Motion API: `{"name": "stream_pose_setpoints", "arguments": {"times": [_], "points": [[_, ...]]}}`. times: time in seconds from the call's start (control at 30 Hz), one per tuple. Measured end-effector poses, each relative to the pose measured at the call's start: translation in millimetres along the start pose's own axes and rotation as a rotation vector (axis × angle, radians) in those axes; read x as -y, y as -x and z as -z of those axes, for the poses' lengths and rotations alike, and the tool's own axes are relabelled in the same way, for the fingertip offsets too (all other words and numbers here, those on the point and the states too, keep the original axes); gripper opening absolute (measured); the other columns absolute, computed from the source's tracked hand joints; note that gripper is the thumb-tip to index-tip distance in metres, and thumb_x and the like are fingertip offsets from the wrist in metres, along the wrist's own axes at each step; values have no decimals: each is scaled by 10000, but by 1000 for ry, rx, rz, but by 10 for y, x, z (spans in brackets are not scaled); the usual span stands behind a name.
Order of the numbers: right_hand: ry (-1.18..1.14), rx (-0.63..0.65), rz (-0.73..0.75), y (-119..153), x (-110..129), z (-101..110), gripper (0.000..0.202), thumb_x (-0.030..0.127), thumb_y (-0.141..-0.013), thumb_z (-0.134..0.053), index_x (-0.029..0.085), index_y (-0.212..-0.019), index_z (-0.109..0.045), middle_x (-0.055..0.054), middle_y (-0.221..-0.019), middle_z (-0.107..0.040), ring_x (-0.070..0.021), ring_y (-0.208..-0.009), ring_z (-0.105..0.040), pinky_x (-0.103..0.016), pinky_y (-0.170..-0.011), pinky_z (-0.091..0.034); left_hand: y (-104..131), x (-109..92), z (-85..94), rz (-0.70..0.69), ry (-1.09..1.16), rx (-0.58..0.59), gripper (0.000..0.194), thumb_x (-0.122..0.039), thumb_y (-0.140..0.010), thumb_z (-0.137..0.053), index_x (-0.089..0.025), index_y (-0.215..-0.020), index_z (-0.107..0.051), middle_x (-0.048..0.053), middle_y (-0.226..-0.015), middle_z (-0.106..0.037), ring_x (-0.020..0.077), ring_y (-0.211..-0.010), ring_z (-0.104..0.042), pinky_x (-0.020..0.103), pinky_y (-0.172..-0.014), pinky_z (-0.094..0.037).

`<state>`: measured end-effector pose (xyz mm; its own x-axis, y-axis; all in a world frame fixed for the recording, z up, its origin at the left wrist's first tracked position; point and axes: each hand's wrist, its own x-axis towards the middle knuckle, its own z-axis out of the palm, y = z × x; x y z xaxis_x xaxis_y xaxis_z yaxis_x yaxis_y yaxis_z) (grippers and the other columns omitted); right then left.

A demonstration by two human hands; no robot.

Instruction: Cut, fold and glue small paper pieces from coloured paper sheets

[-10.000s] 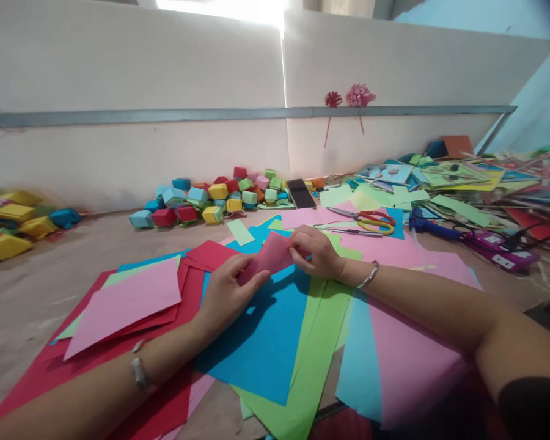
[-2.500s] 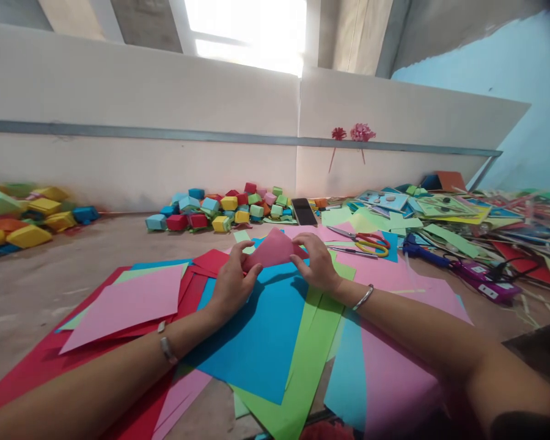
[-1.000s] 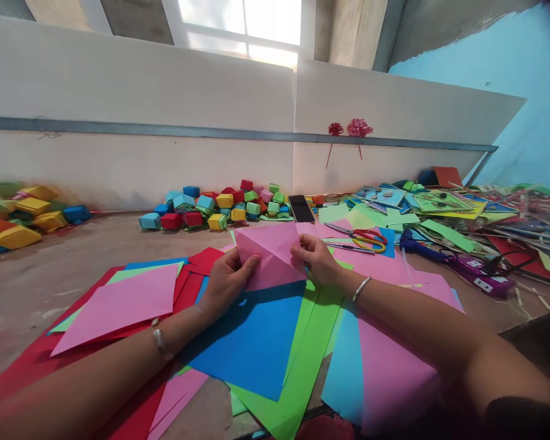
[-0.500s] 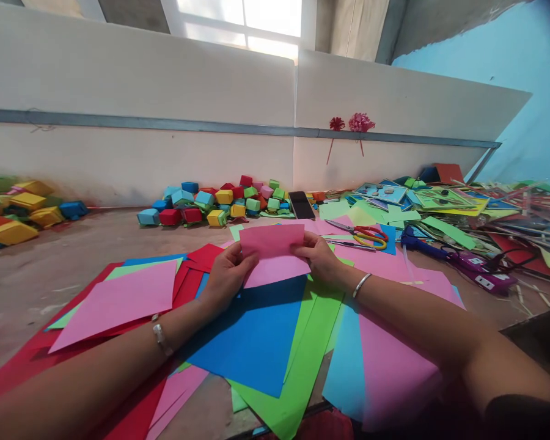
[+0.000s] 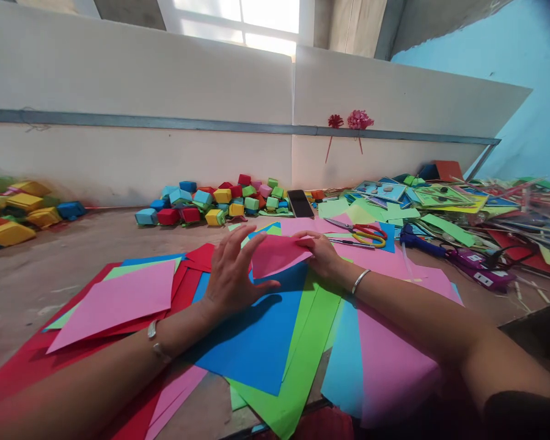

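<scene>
A pink sheet of paper (image 5: 275,255) hangs above the blue sheet (image 5: 252,342), its right end pinched in my right hand (image 5: 323,256). My left hand (image 5: 233,272) is open at the paper's left end, thumb and fingers spread apart; whether it touches the paper I cannot tell. Under both hands, the blue sheet lies over green sheets (image 5: 309,342). To the left, a larger pink sheet (image 5: 119,299) rests on red sheets (image 5: 13,366). Close beyond my right hand are scissors (image 5: 360,232) with red and yellow handles.
Folded paper blocks (image 5: 220,201) stand along the wall, with more yellow ones (image 5: 22,214) at far left. A phone (image 5: 299,203) lies beside the blocks. At right are a purple and blue glue gun (image 5: 476,266) and heaped paper scraps and sticks (image 5: 527,214).
My left hand has let go of the pink paper's left end and spread its fingers, rising slightly. The paper now tilts and curves, while my right hand still holds it.
</scene>
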<state>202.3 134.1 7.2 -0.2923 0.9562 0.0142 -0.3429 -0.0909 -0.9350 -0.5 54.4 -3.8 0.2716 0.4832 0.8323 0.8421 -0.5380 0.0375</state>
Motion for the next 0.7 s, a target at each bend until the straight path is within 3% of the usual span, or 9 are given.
{"name": "stream_pose_setpoints", "arguments": {"times": [0.1,0.2,0.3,0.37,0.47,0.53,0.63,0.7], "points": [[5,15,-19,0,-21,-4,174,192,-543,-718,169,-712,-682,26,-603,-604,-100,-541,-524,-210,-489,-392,-3,10,-13,-62,-106,20,419,-434,-854,-671,-222,-1206,-591,171,-1408,-502,367,-1364,-420,538,-1087,-367],[12,36,-38,3,-45,-6,181,196,-542,-727,166,-710,-666,25,-598,-599,-102,-549,-530,-208,-493,-380,-14,32,-24,-86,-107,-16,151,-333,-910,-604,-212,-972,-671,140,-1268,-605,325,-1227,-543,481,-998,-437],[68,52,-27,21,-56,-5,195,228,-547,-744,168,-711,-657,26,-614,-583,-98,-556,-508,-209,-495,-371,-26,49,-23,-39,-15,-57,181,-306,-937,-565,-207,-833,-677,88,-1010,-688,245,-949,-640,383,-836,-490],[120,74,36,44,-45,2,247,300,-608,-751,183,-815,-685,14,-700,-609,-104,-595,-516,-218,-522,-395,-37,64,-16,50,96,-30,214,-301,-943,-545,-206,-799,-671,53,-875,-685,201,-818,-637,326,-748,-493],[202,103,250,76,-11,26,396,428,-740,-714,254,-1092,-668,-14,-960,-659,-137,-799,-584,-242,-672,-472,-58,94,-5,267,221,18,245,-350,-925,-541,-206,-766,-659,32,-803,-664,177,-716,-608,294,-670,-486],[278,162,388,84,6,44,454,476,-771,-706,285,-1176,-629,-30,-1134,-640,-169,-1002,-586,-273,-817,-488,-75,108,1,397,249,33,264,-393,-902,-541,-210,-745,-649,35,-810,-665,181,-702,-595,304,-666,-482],[427,221,474,75,0,59,438,508,-740,-747,263,-1090,-650,-62,-1242,-595,-207,-1144,-549,-310,-896,-480,-96,101,4,488,300,67,263,-425,-869,-542,-217,-742,-642,39,-819,-677,190,-718,-595,315,-683,-483],[497,175,492,64,-14,60,391,525,-727,-756,243,-985,-674,-84,-1262,-576,-219,-1162,-542,-305,-853,-491,-104,82,2,481,338,80,251,-427,-853,-547,-222,-747,-646,37,-810,-683,192,-730,-599,315,-690,-485]]}}
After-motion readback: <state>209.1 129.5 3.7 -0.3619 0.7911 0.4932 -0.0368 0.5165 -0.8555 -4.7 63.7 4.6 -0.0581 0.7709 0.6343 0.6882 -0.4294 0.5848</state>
